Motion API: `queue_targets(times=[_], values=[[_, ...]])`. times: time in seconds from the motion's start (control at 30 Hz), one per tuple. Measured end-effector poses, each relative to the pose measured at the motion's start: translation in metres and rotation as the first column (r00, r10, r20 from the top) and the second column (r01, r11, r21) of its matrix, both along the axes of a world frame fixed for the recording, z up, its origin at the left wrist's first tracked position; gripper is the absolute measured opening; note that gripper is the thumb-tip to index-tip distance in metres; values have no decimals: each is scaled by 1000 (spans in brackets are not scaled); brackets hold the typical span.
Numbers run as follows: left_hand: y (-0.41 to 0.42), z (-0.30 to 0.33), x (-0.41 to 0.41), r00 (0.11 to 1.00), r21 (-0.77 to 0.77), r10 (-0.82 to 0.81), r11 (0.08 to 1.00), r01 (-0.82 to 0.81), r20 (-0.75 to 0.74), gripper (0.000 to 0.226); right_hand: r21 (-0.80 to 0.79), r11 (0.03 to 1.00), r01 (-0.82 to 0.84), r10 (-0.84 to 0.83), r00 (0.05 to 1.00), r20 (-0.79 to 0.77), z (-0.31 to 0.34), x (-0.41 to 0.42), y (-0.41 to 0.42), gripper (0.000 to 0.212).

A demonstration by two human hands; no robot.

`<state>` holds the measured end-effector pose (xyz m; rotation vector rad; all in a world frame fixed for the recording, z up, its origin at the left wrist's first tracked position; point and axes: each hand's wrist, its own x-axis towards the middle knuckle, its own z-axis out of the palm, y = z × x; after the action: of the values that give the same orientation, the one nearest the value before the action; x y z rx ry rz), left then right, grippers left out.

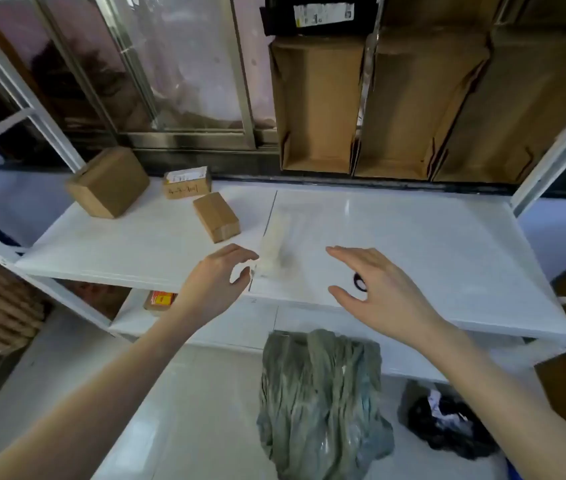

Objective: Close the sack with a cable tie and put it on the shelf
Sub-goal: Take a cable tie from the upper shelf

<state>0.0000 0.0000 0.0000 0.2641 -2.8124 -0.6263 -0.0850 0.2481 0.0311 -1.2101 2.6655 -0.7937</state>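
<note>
A grey-green sack (319, 400) stands on the floor below the shelf's front edge, its top gathered in folds. On the white shelf (430, 237) lies a pale bundle of cable ties (274, 244), blurred. My left hand (215, 282) hovers just left of the bundle's near end, fingers apart and curled, holding nothing. My right hand (378, 289) is spread open over the shelf to the right of the bundle, also holding nothing. A small dark ring-like thing (359, 281) lies on the shelf, partly hidden by my right hand.
Three small cardboard boxes (108, 183) (187, 183) (217, 217) sit on the shelf's left part. Tall open cartons (316, 105) stand behind the shelf. A lower shelf holds a yellow-labelled box (160, 301). A black bag (448, 427) lies on the floor at right.
</note>
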Motion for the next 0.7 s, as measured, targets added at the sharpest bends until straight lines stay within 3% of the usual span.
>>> queue_targets(times=[0.2,0.4,0.57,0.7], values=[[-28,-51,-32,994,0,43,999,-43,100,23,-17,997,73,-73,997,11,-53,-5,-34,53],[-43,-142,-74,995,-47,95,994,-96,-14,19,-115,991,63,-70,996,-52,-141,-30,-61,52],[-67,-217,-91,965,-12,128,991,-134,-229,18,-178,984,13,-40,987,-154,-228,-48,-97,50],[-88,-256,-98,962,-25,85,995,-94,-261,20,-224,974,-28,-24,973,-228,-277,-57,-120,48]])
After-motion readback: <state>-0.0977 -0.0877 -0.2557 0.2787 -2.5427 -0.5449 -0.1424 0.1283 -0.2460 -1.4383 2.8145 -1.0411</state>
